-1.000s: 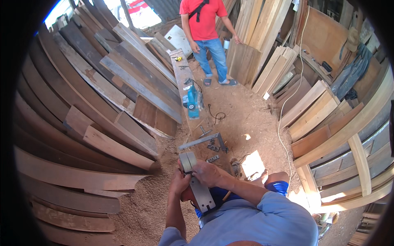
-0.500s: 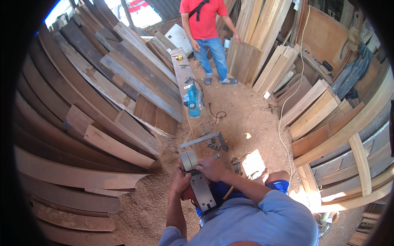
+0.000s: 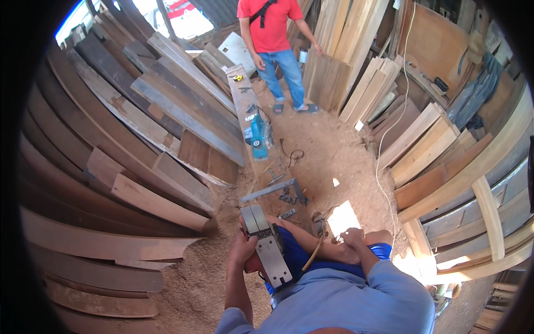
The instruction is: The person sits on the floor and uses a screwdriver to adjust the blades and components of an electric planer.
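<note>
The left hand (image 3: 241, 249) has its fingers wrapped round the side of a tool with a flat metal sole (image 3: 273, 259), turned sole-up beside the blue shorts (image 3: 289, 245), near the worktop's (image 3: 243, 103) near end. The right hand (image 3: 352, 238) is beside the right knee (image 3: 380, 238), fingers curled; I cannot tell if they hold anything. A teal power planer (image 3: 256, 139) sits at the worktop's right edge.

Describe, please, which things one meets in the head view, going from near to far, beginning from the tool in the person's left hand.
Tool with a flat metal plate in the left hand → L-shaped metal bar → teal power tool → small yellow object → white panel.
</note>
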Available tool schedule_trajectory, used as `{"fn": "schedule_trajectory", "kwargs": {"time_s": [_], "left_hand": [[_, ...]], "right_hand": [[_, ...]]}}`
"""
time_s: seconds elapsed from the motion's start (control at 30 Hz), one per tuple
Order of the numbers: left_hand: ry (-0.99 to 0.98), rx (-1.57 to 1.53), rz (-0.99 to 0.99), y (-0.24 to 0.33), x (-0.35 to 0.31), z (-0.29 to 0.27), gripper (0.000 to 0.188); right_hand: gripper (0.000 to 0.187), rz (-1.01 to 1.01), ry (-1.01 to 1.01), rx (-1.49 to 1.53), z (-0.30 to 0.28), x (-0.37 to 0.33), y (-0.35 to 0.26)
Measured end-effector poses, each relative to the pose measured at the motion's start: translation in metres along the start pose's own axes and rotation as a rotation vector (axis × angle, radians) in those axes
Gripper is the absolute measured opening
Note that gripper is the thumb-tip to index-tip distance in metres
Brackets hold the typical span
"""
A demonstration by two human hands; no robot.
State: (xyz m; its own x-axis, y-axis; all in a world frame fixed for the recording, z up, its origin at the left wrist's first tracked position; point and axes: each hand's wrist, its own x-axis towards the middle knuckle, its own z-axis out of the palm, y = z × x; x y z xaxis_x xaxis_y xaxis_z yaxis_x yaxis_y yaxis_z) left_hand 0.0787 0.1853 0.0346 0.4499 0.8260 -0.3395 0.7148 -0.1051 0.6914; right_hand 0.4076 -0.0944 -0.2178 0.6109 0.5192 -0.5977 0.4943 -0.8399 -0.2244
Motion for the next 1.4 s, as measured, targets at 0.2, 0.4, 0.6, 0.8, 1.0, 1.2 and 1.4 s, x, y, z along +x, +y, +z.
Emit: {"fn": "schedule_trajectory", "kwargs": {"time_s": [0.2,0.4,0.6,0.8,1.0,1.2,1.4], "left_hand": [[0.011,-0.008,0.01,-0.026,0.005,0.0,0.045],[0.025,0.025,0.074,-0.027,0.016,0.012,0.042],[0.008,-0.062,0.048,-0.049,0.02,0.01,0.04],[-0.072,-0.149,0.117,0.004,0.017,0.025,0.041],[0.053,0.031,0.065,-0.024,0.005,-0.001,0.045],[0.04,0.048,0.109,-0.006,0.002,-0.001,0.047],[0.071,0.096,0.0,-0.004,-0.005,0.002,0.048]], "right_hand": [[0.054,0.227,0.204,0.291,-0.001,-0.04,-0.03],[0.061,0.325,0.11,0.437,0.003,-0.022,0.001],[0.052,0.148,0.198,0.409,0.032,-0.043,-0.016],[0.053,-0.151,0.023,0.047,0.034,-0.037,0.008],[0.036,-0.626,0.231,0.492,-0.112,-0.16,-0.19],[0.017,-1.152,0.315,0.504,-0.1,-0.151,-0.264],[0.013,-1.265,0.35,0.517,-0.098,-0.154,-0.274]]}}
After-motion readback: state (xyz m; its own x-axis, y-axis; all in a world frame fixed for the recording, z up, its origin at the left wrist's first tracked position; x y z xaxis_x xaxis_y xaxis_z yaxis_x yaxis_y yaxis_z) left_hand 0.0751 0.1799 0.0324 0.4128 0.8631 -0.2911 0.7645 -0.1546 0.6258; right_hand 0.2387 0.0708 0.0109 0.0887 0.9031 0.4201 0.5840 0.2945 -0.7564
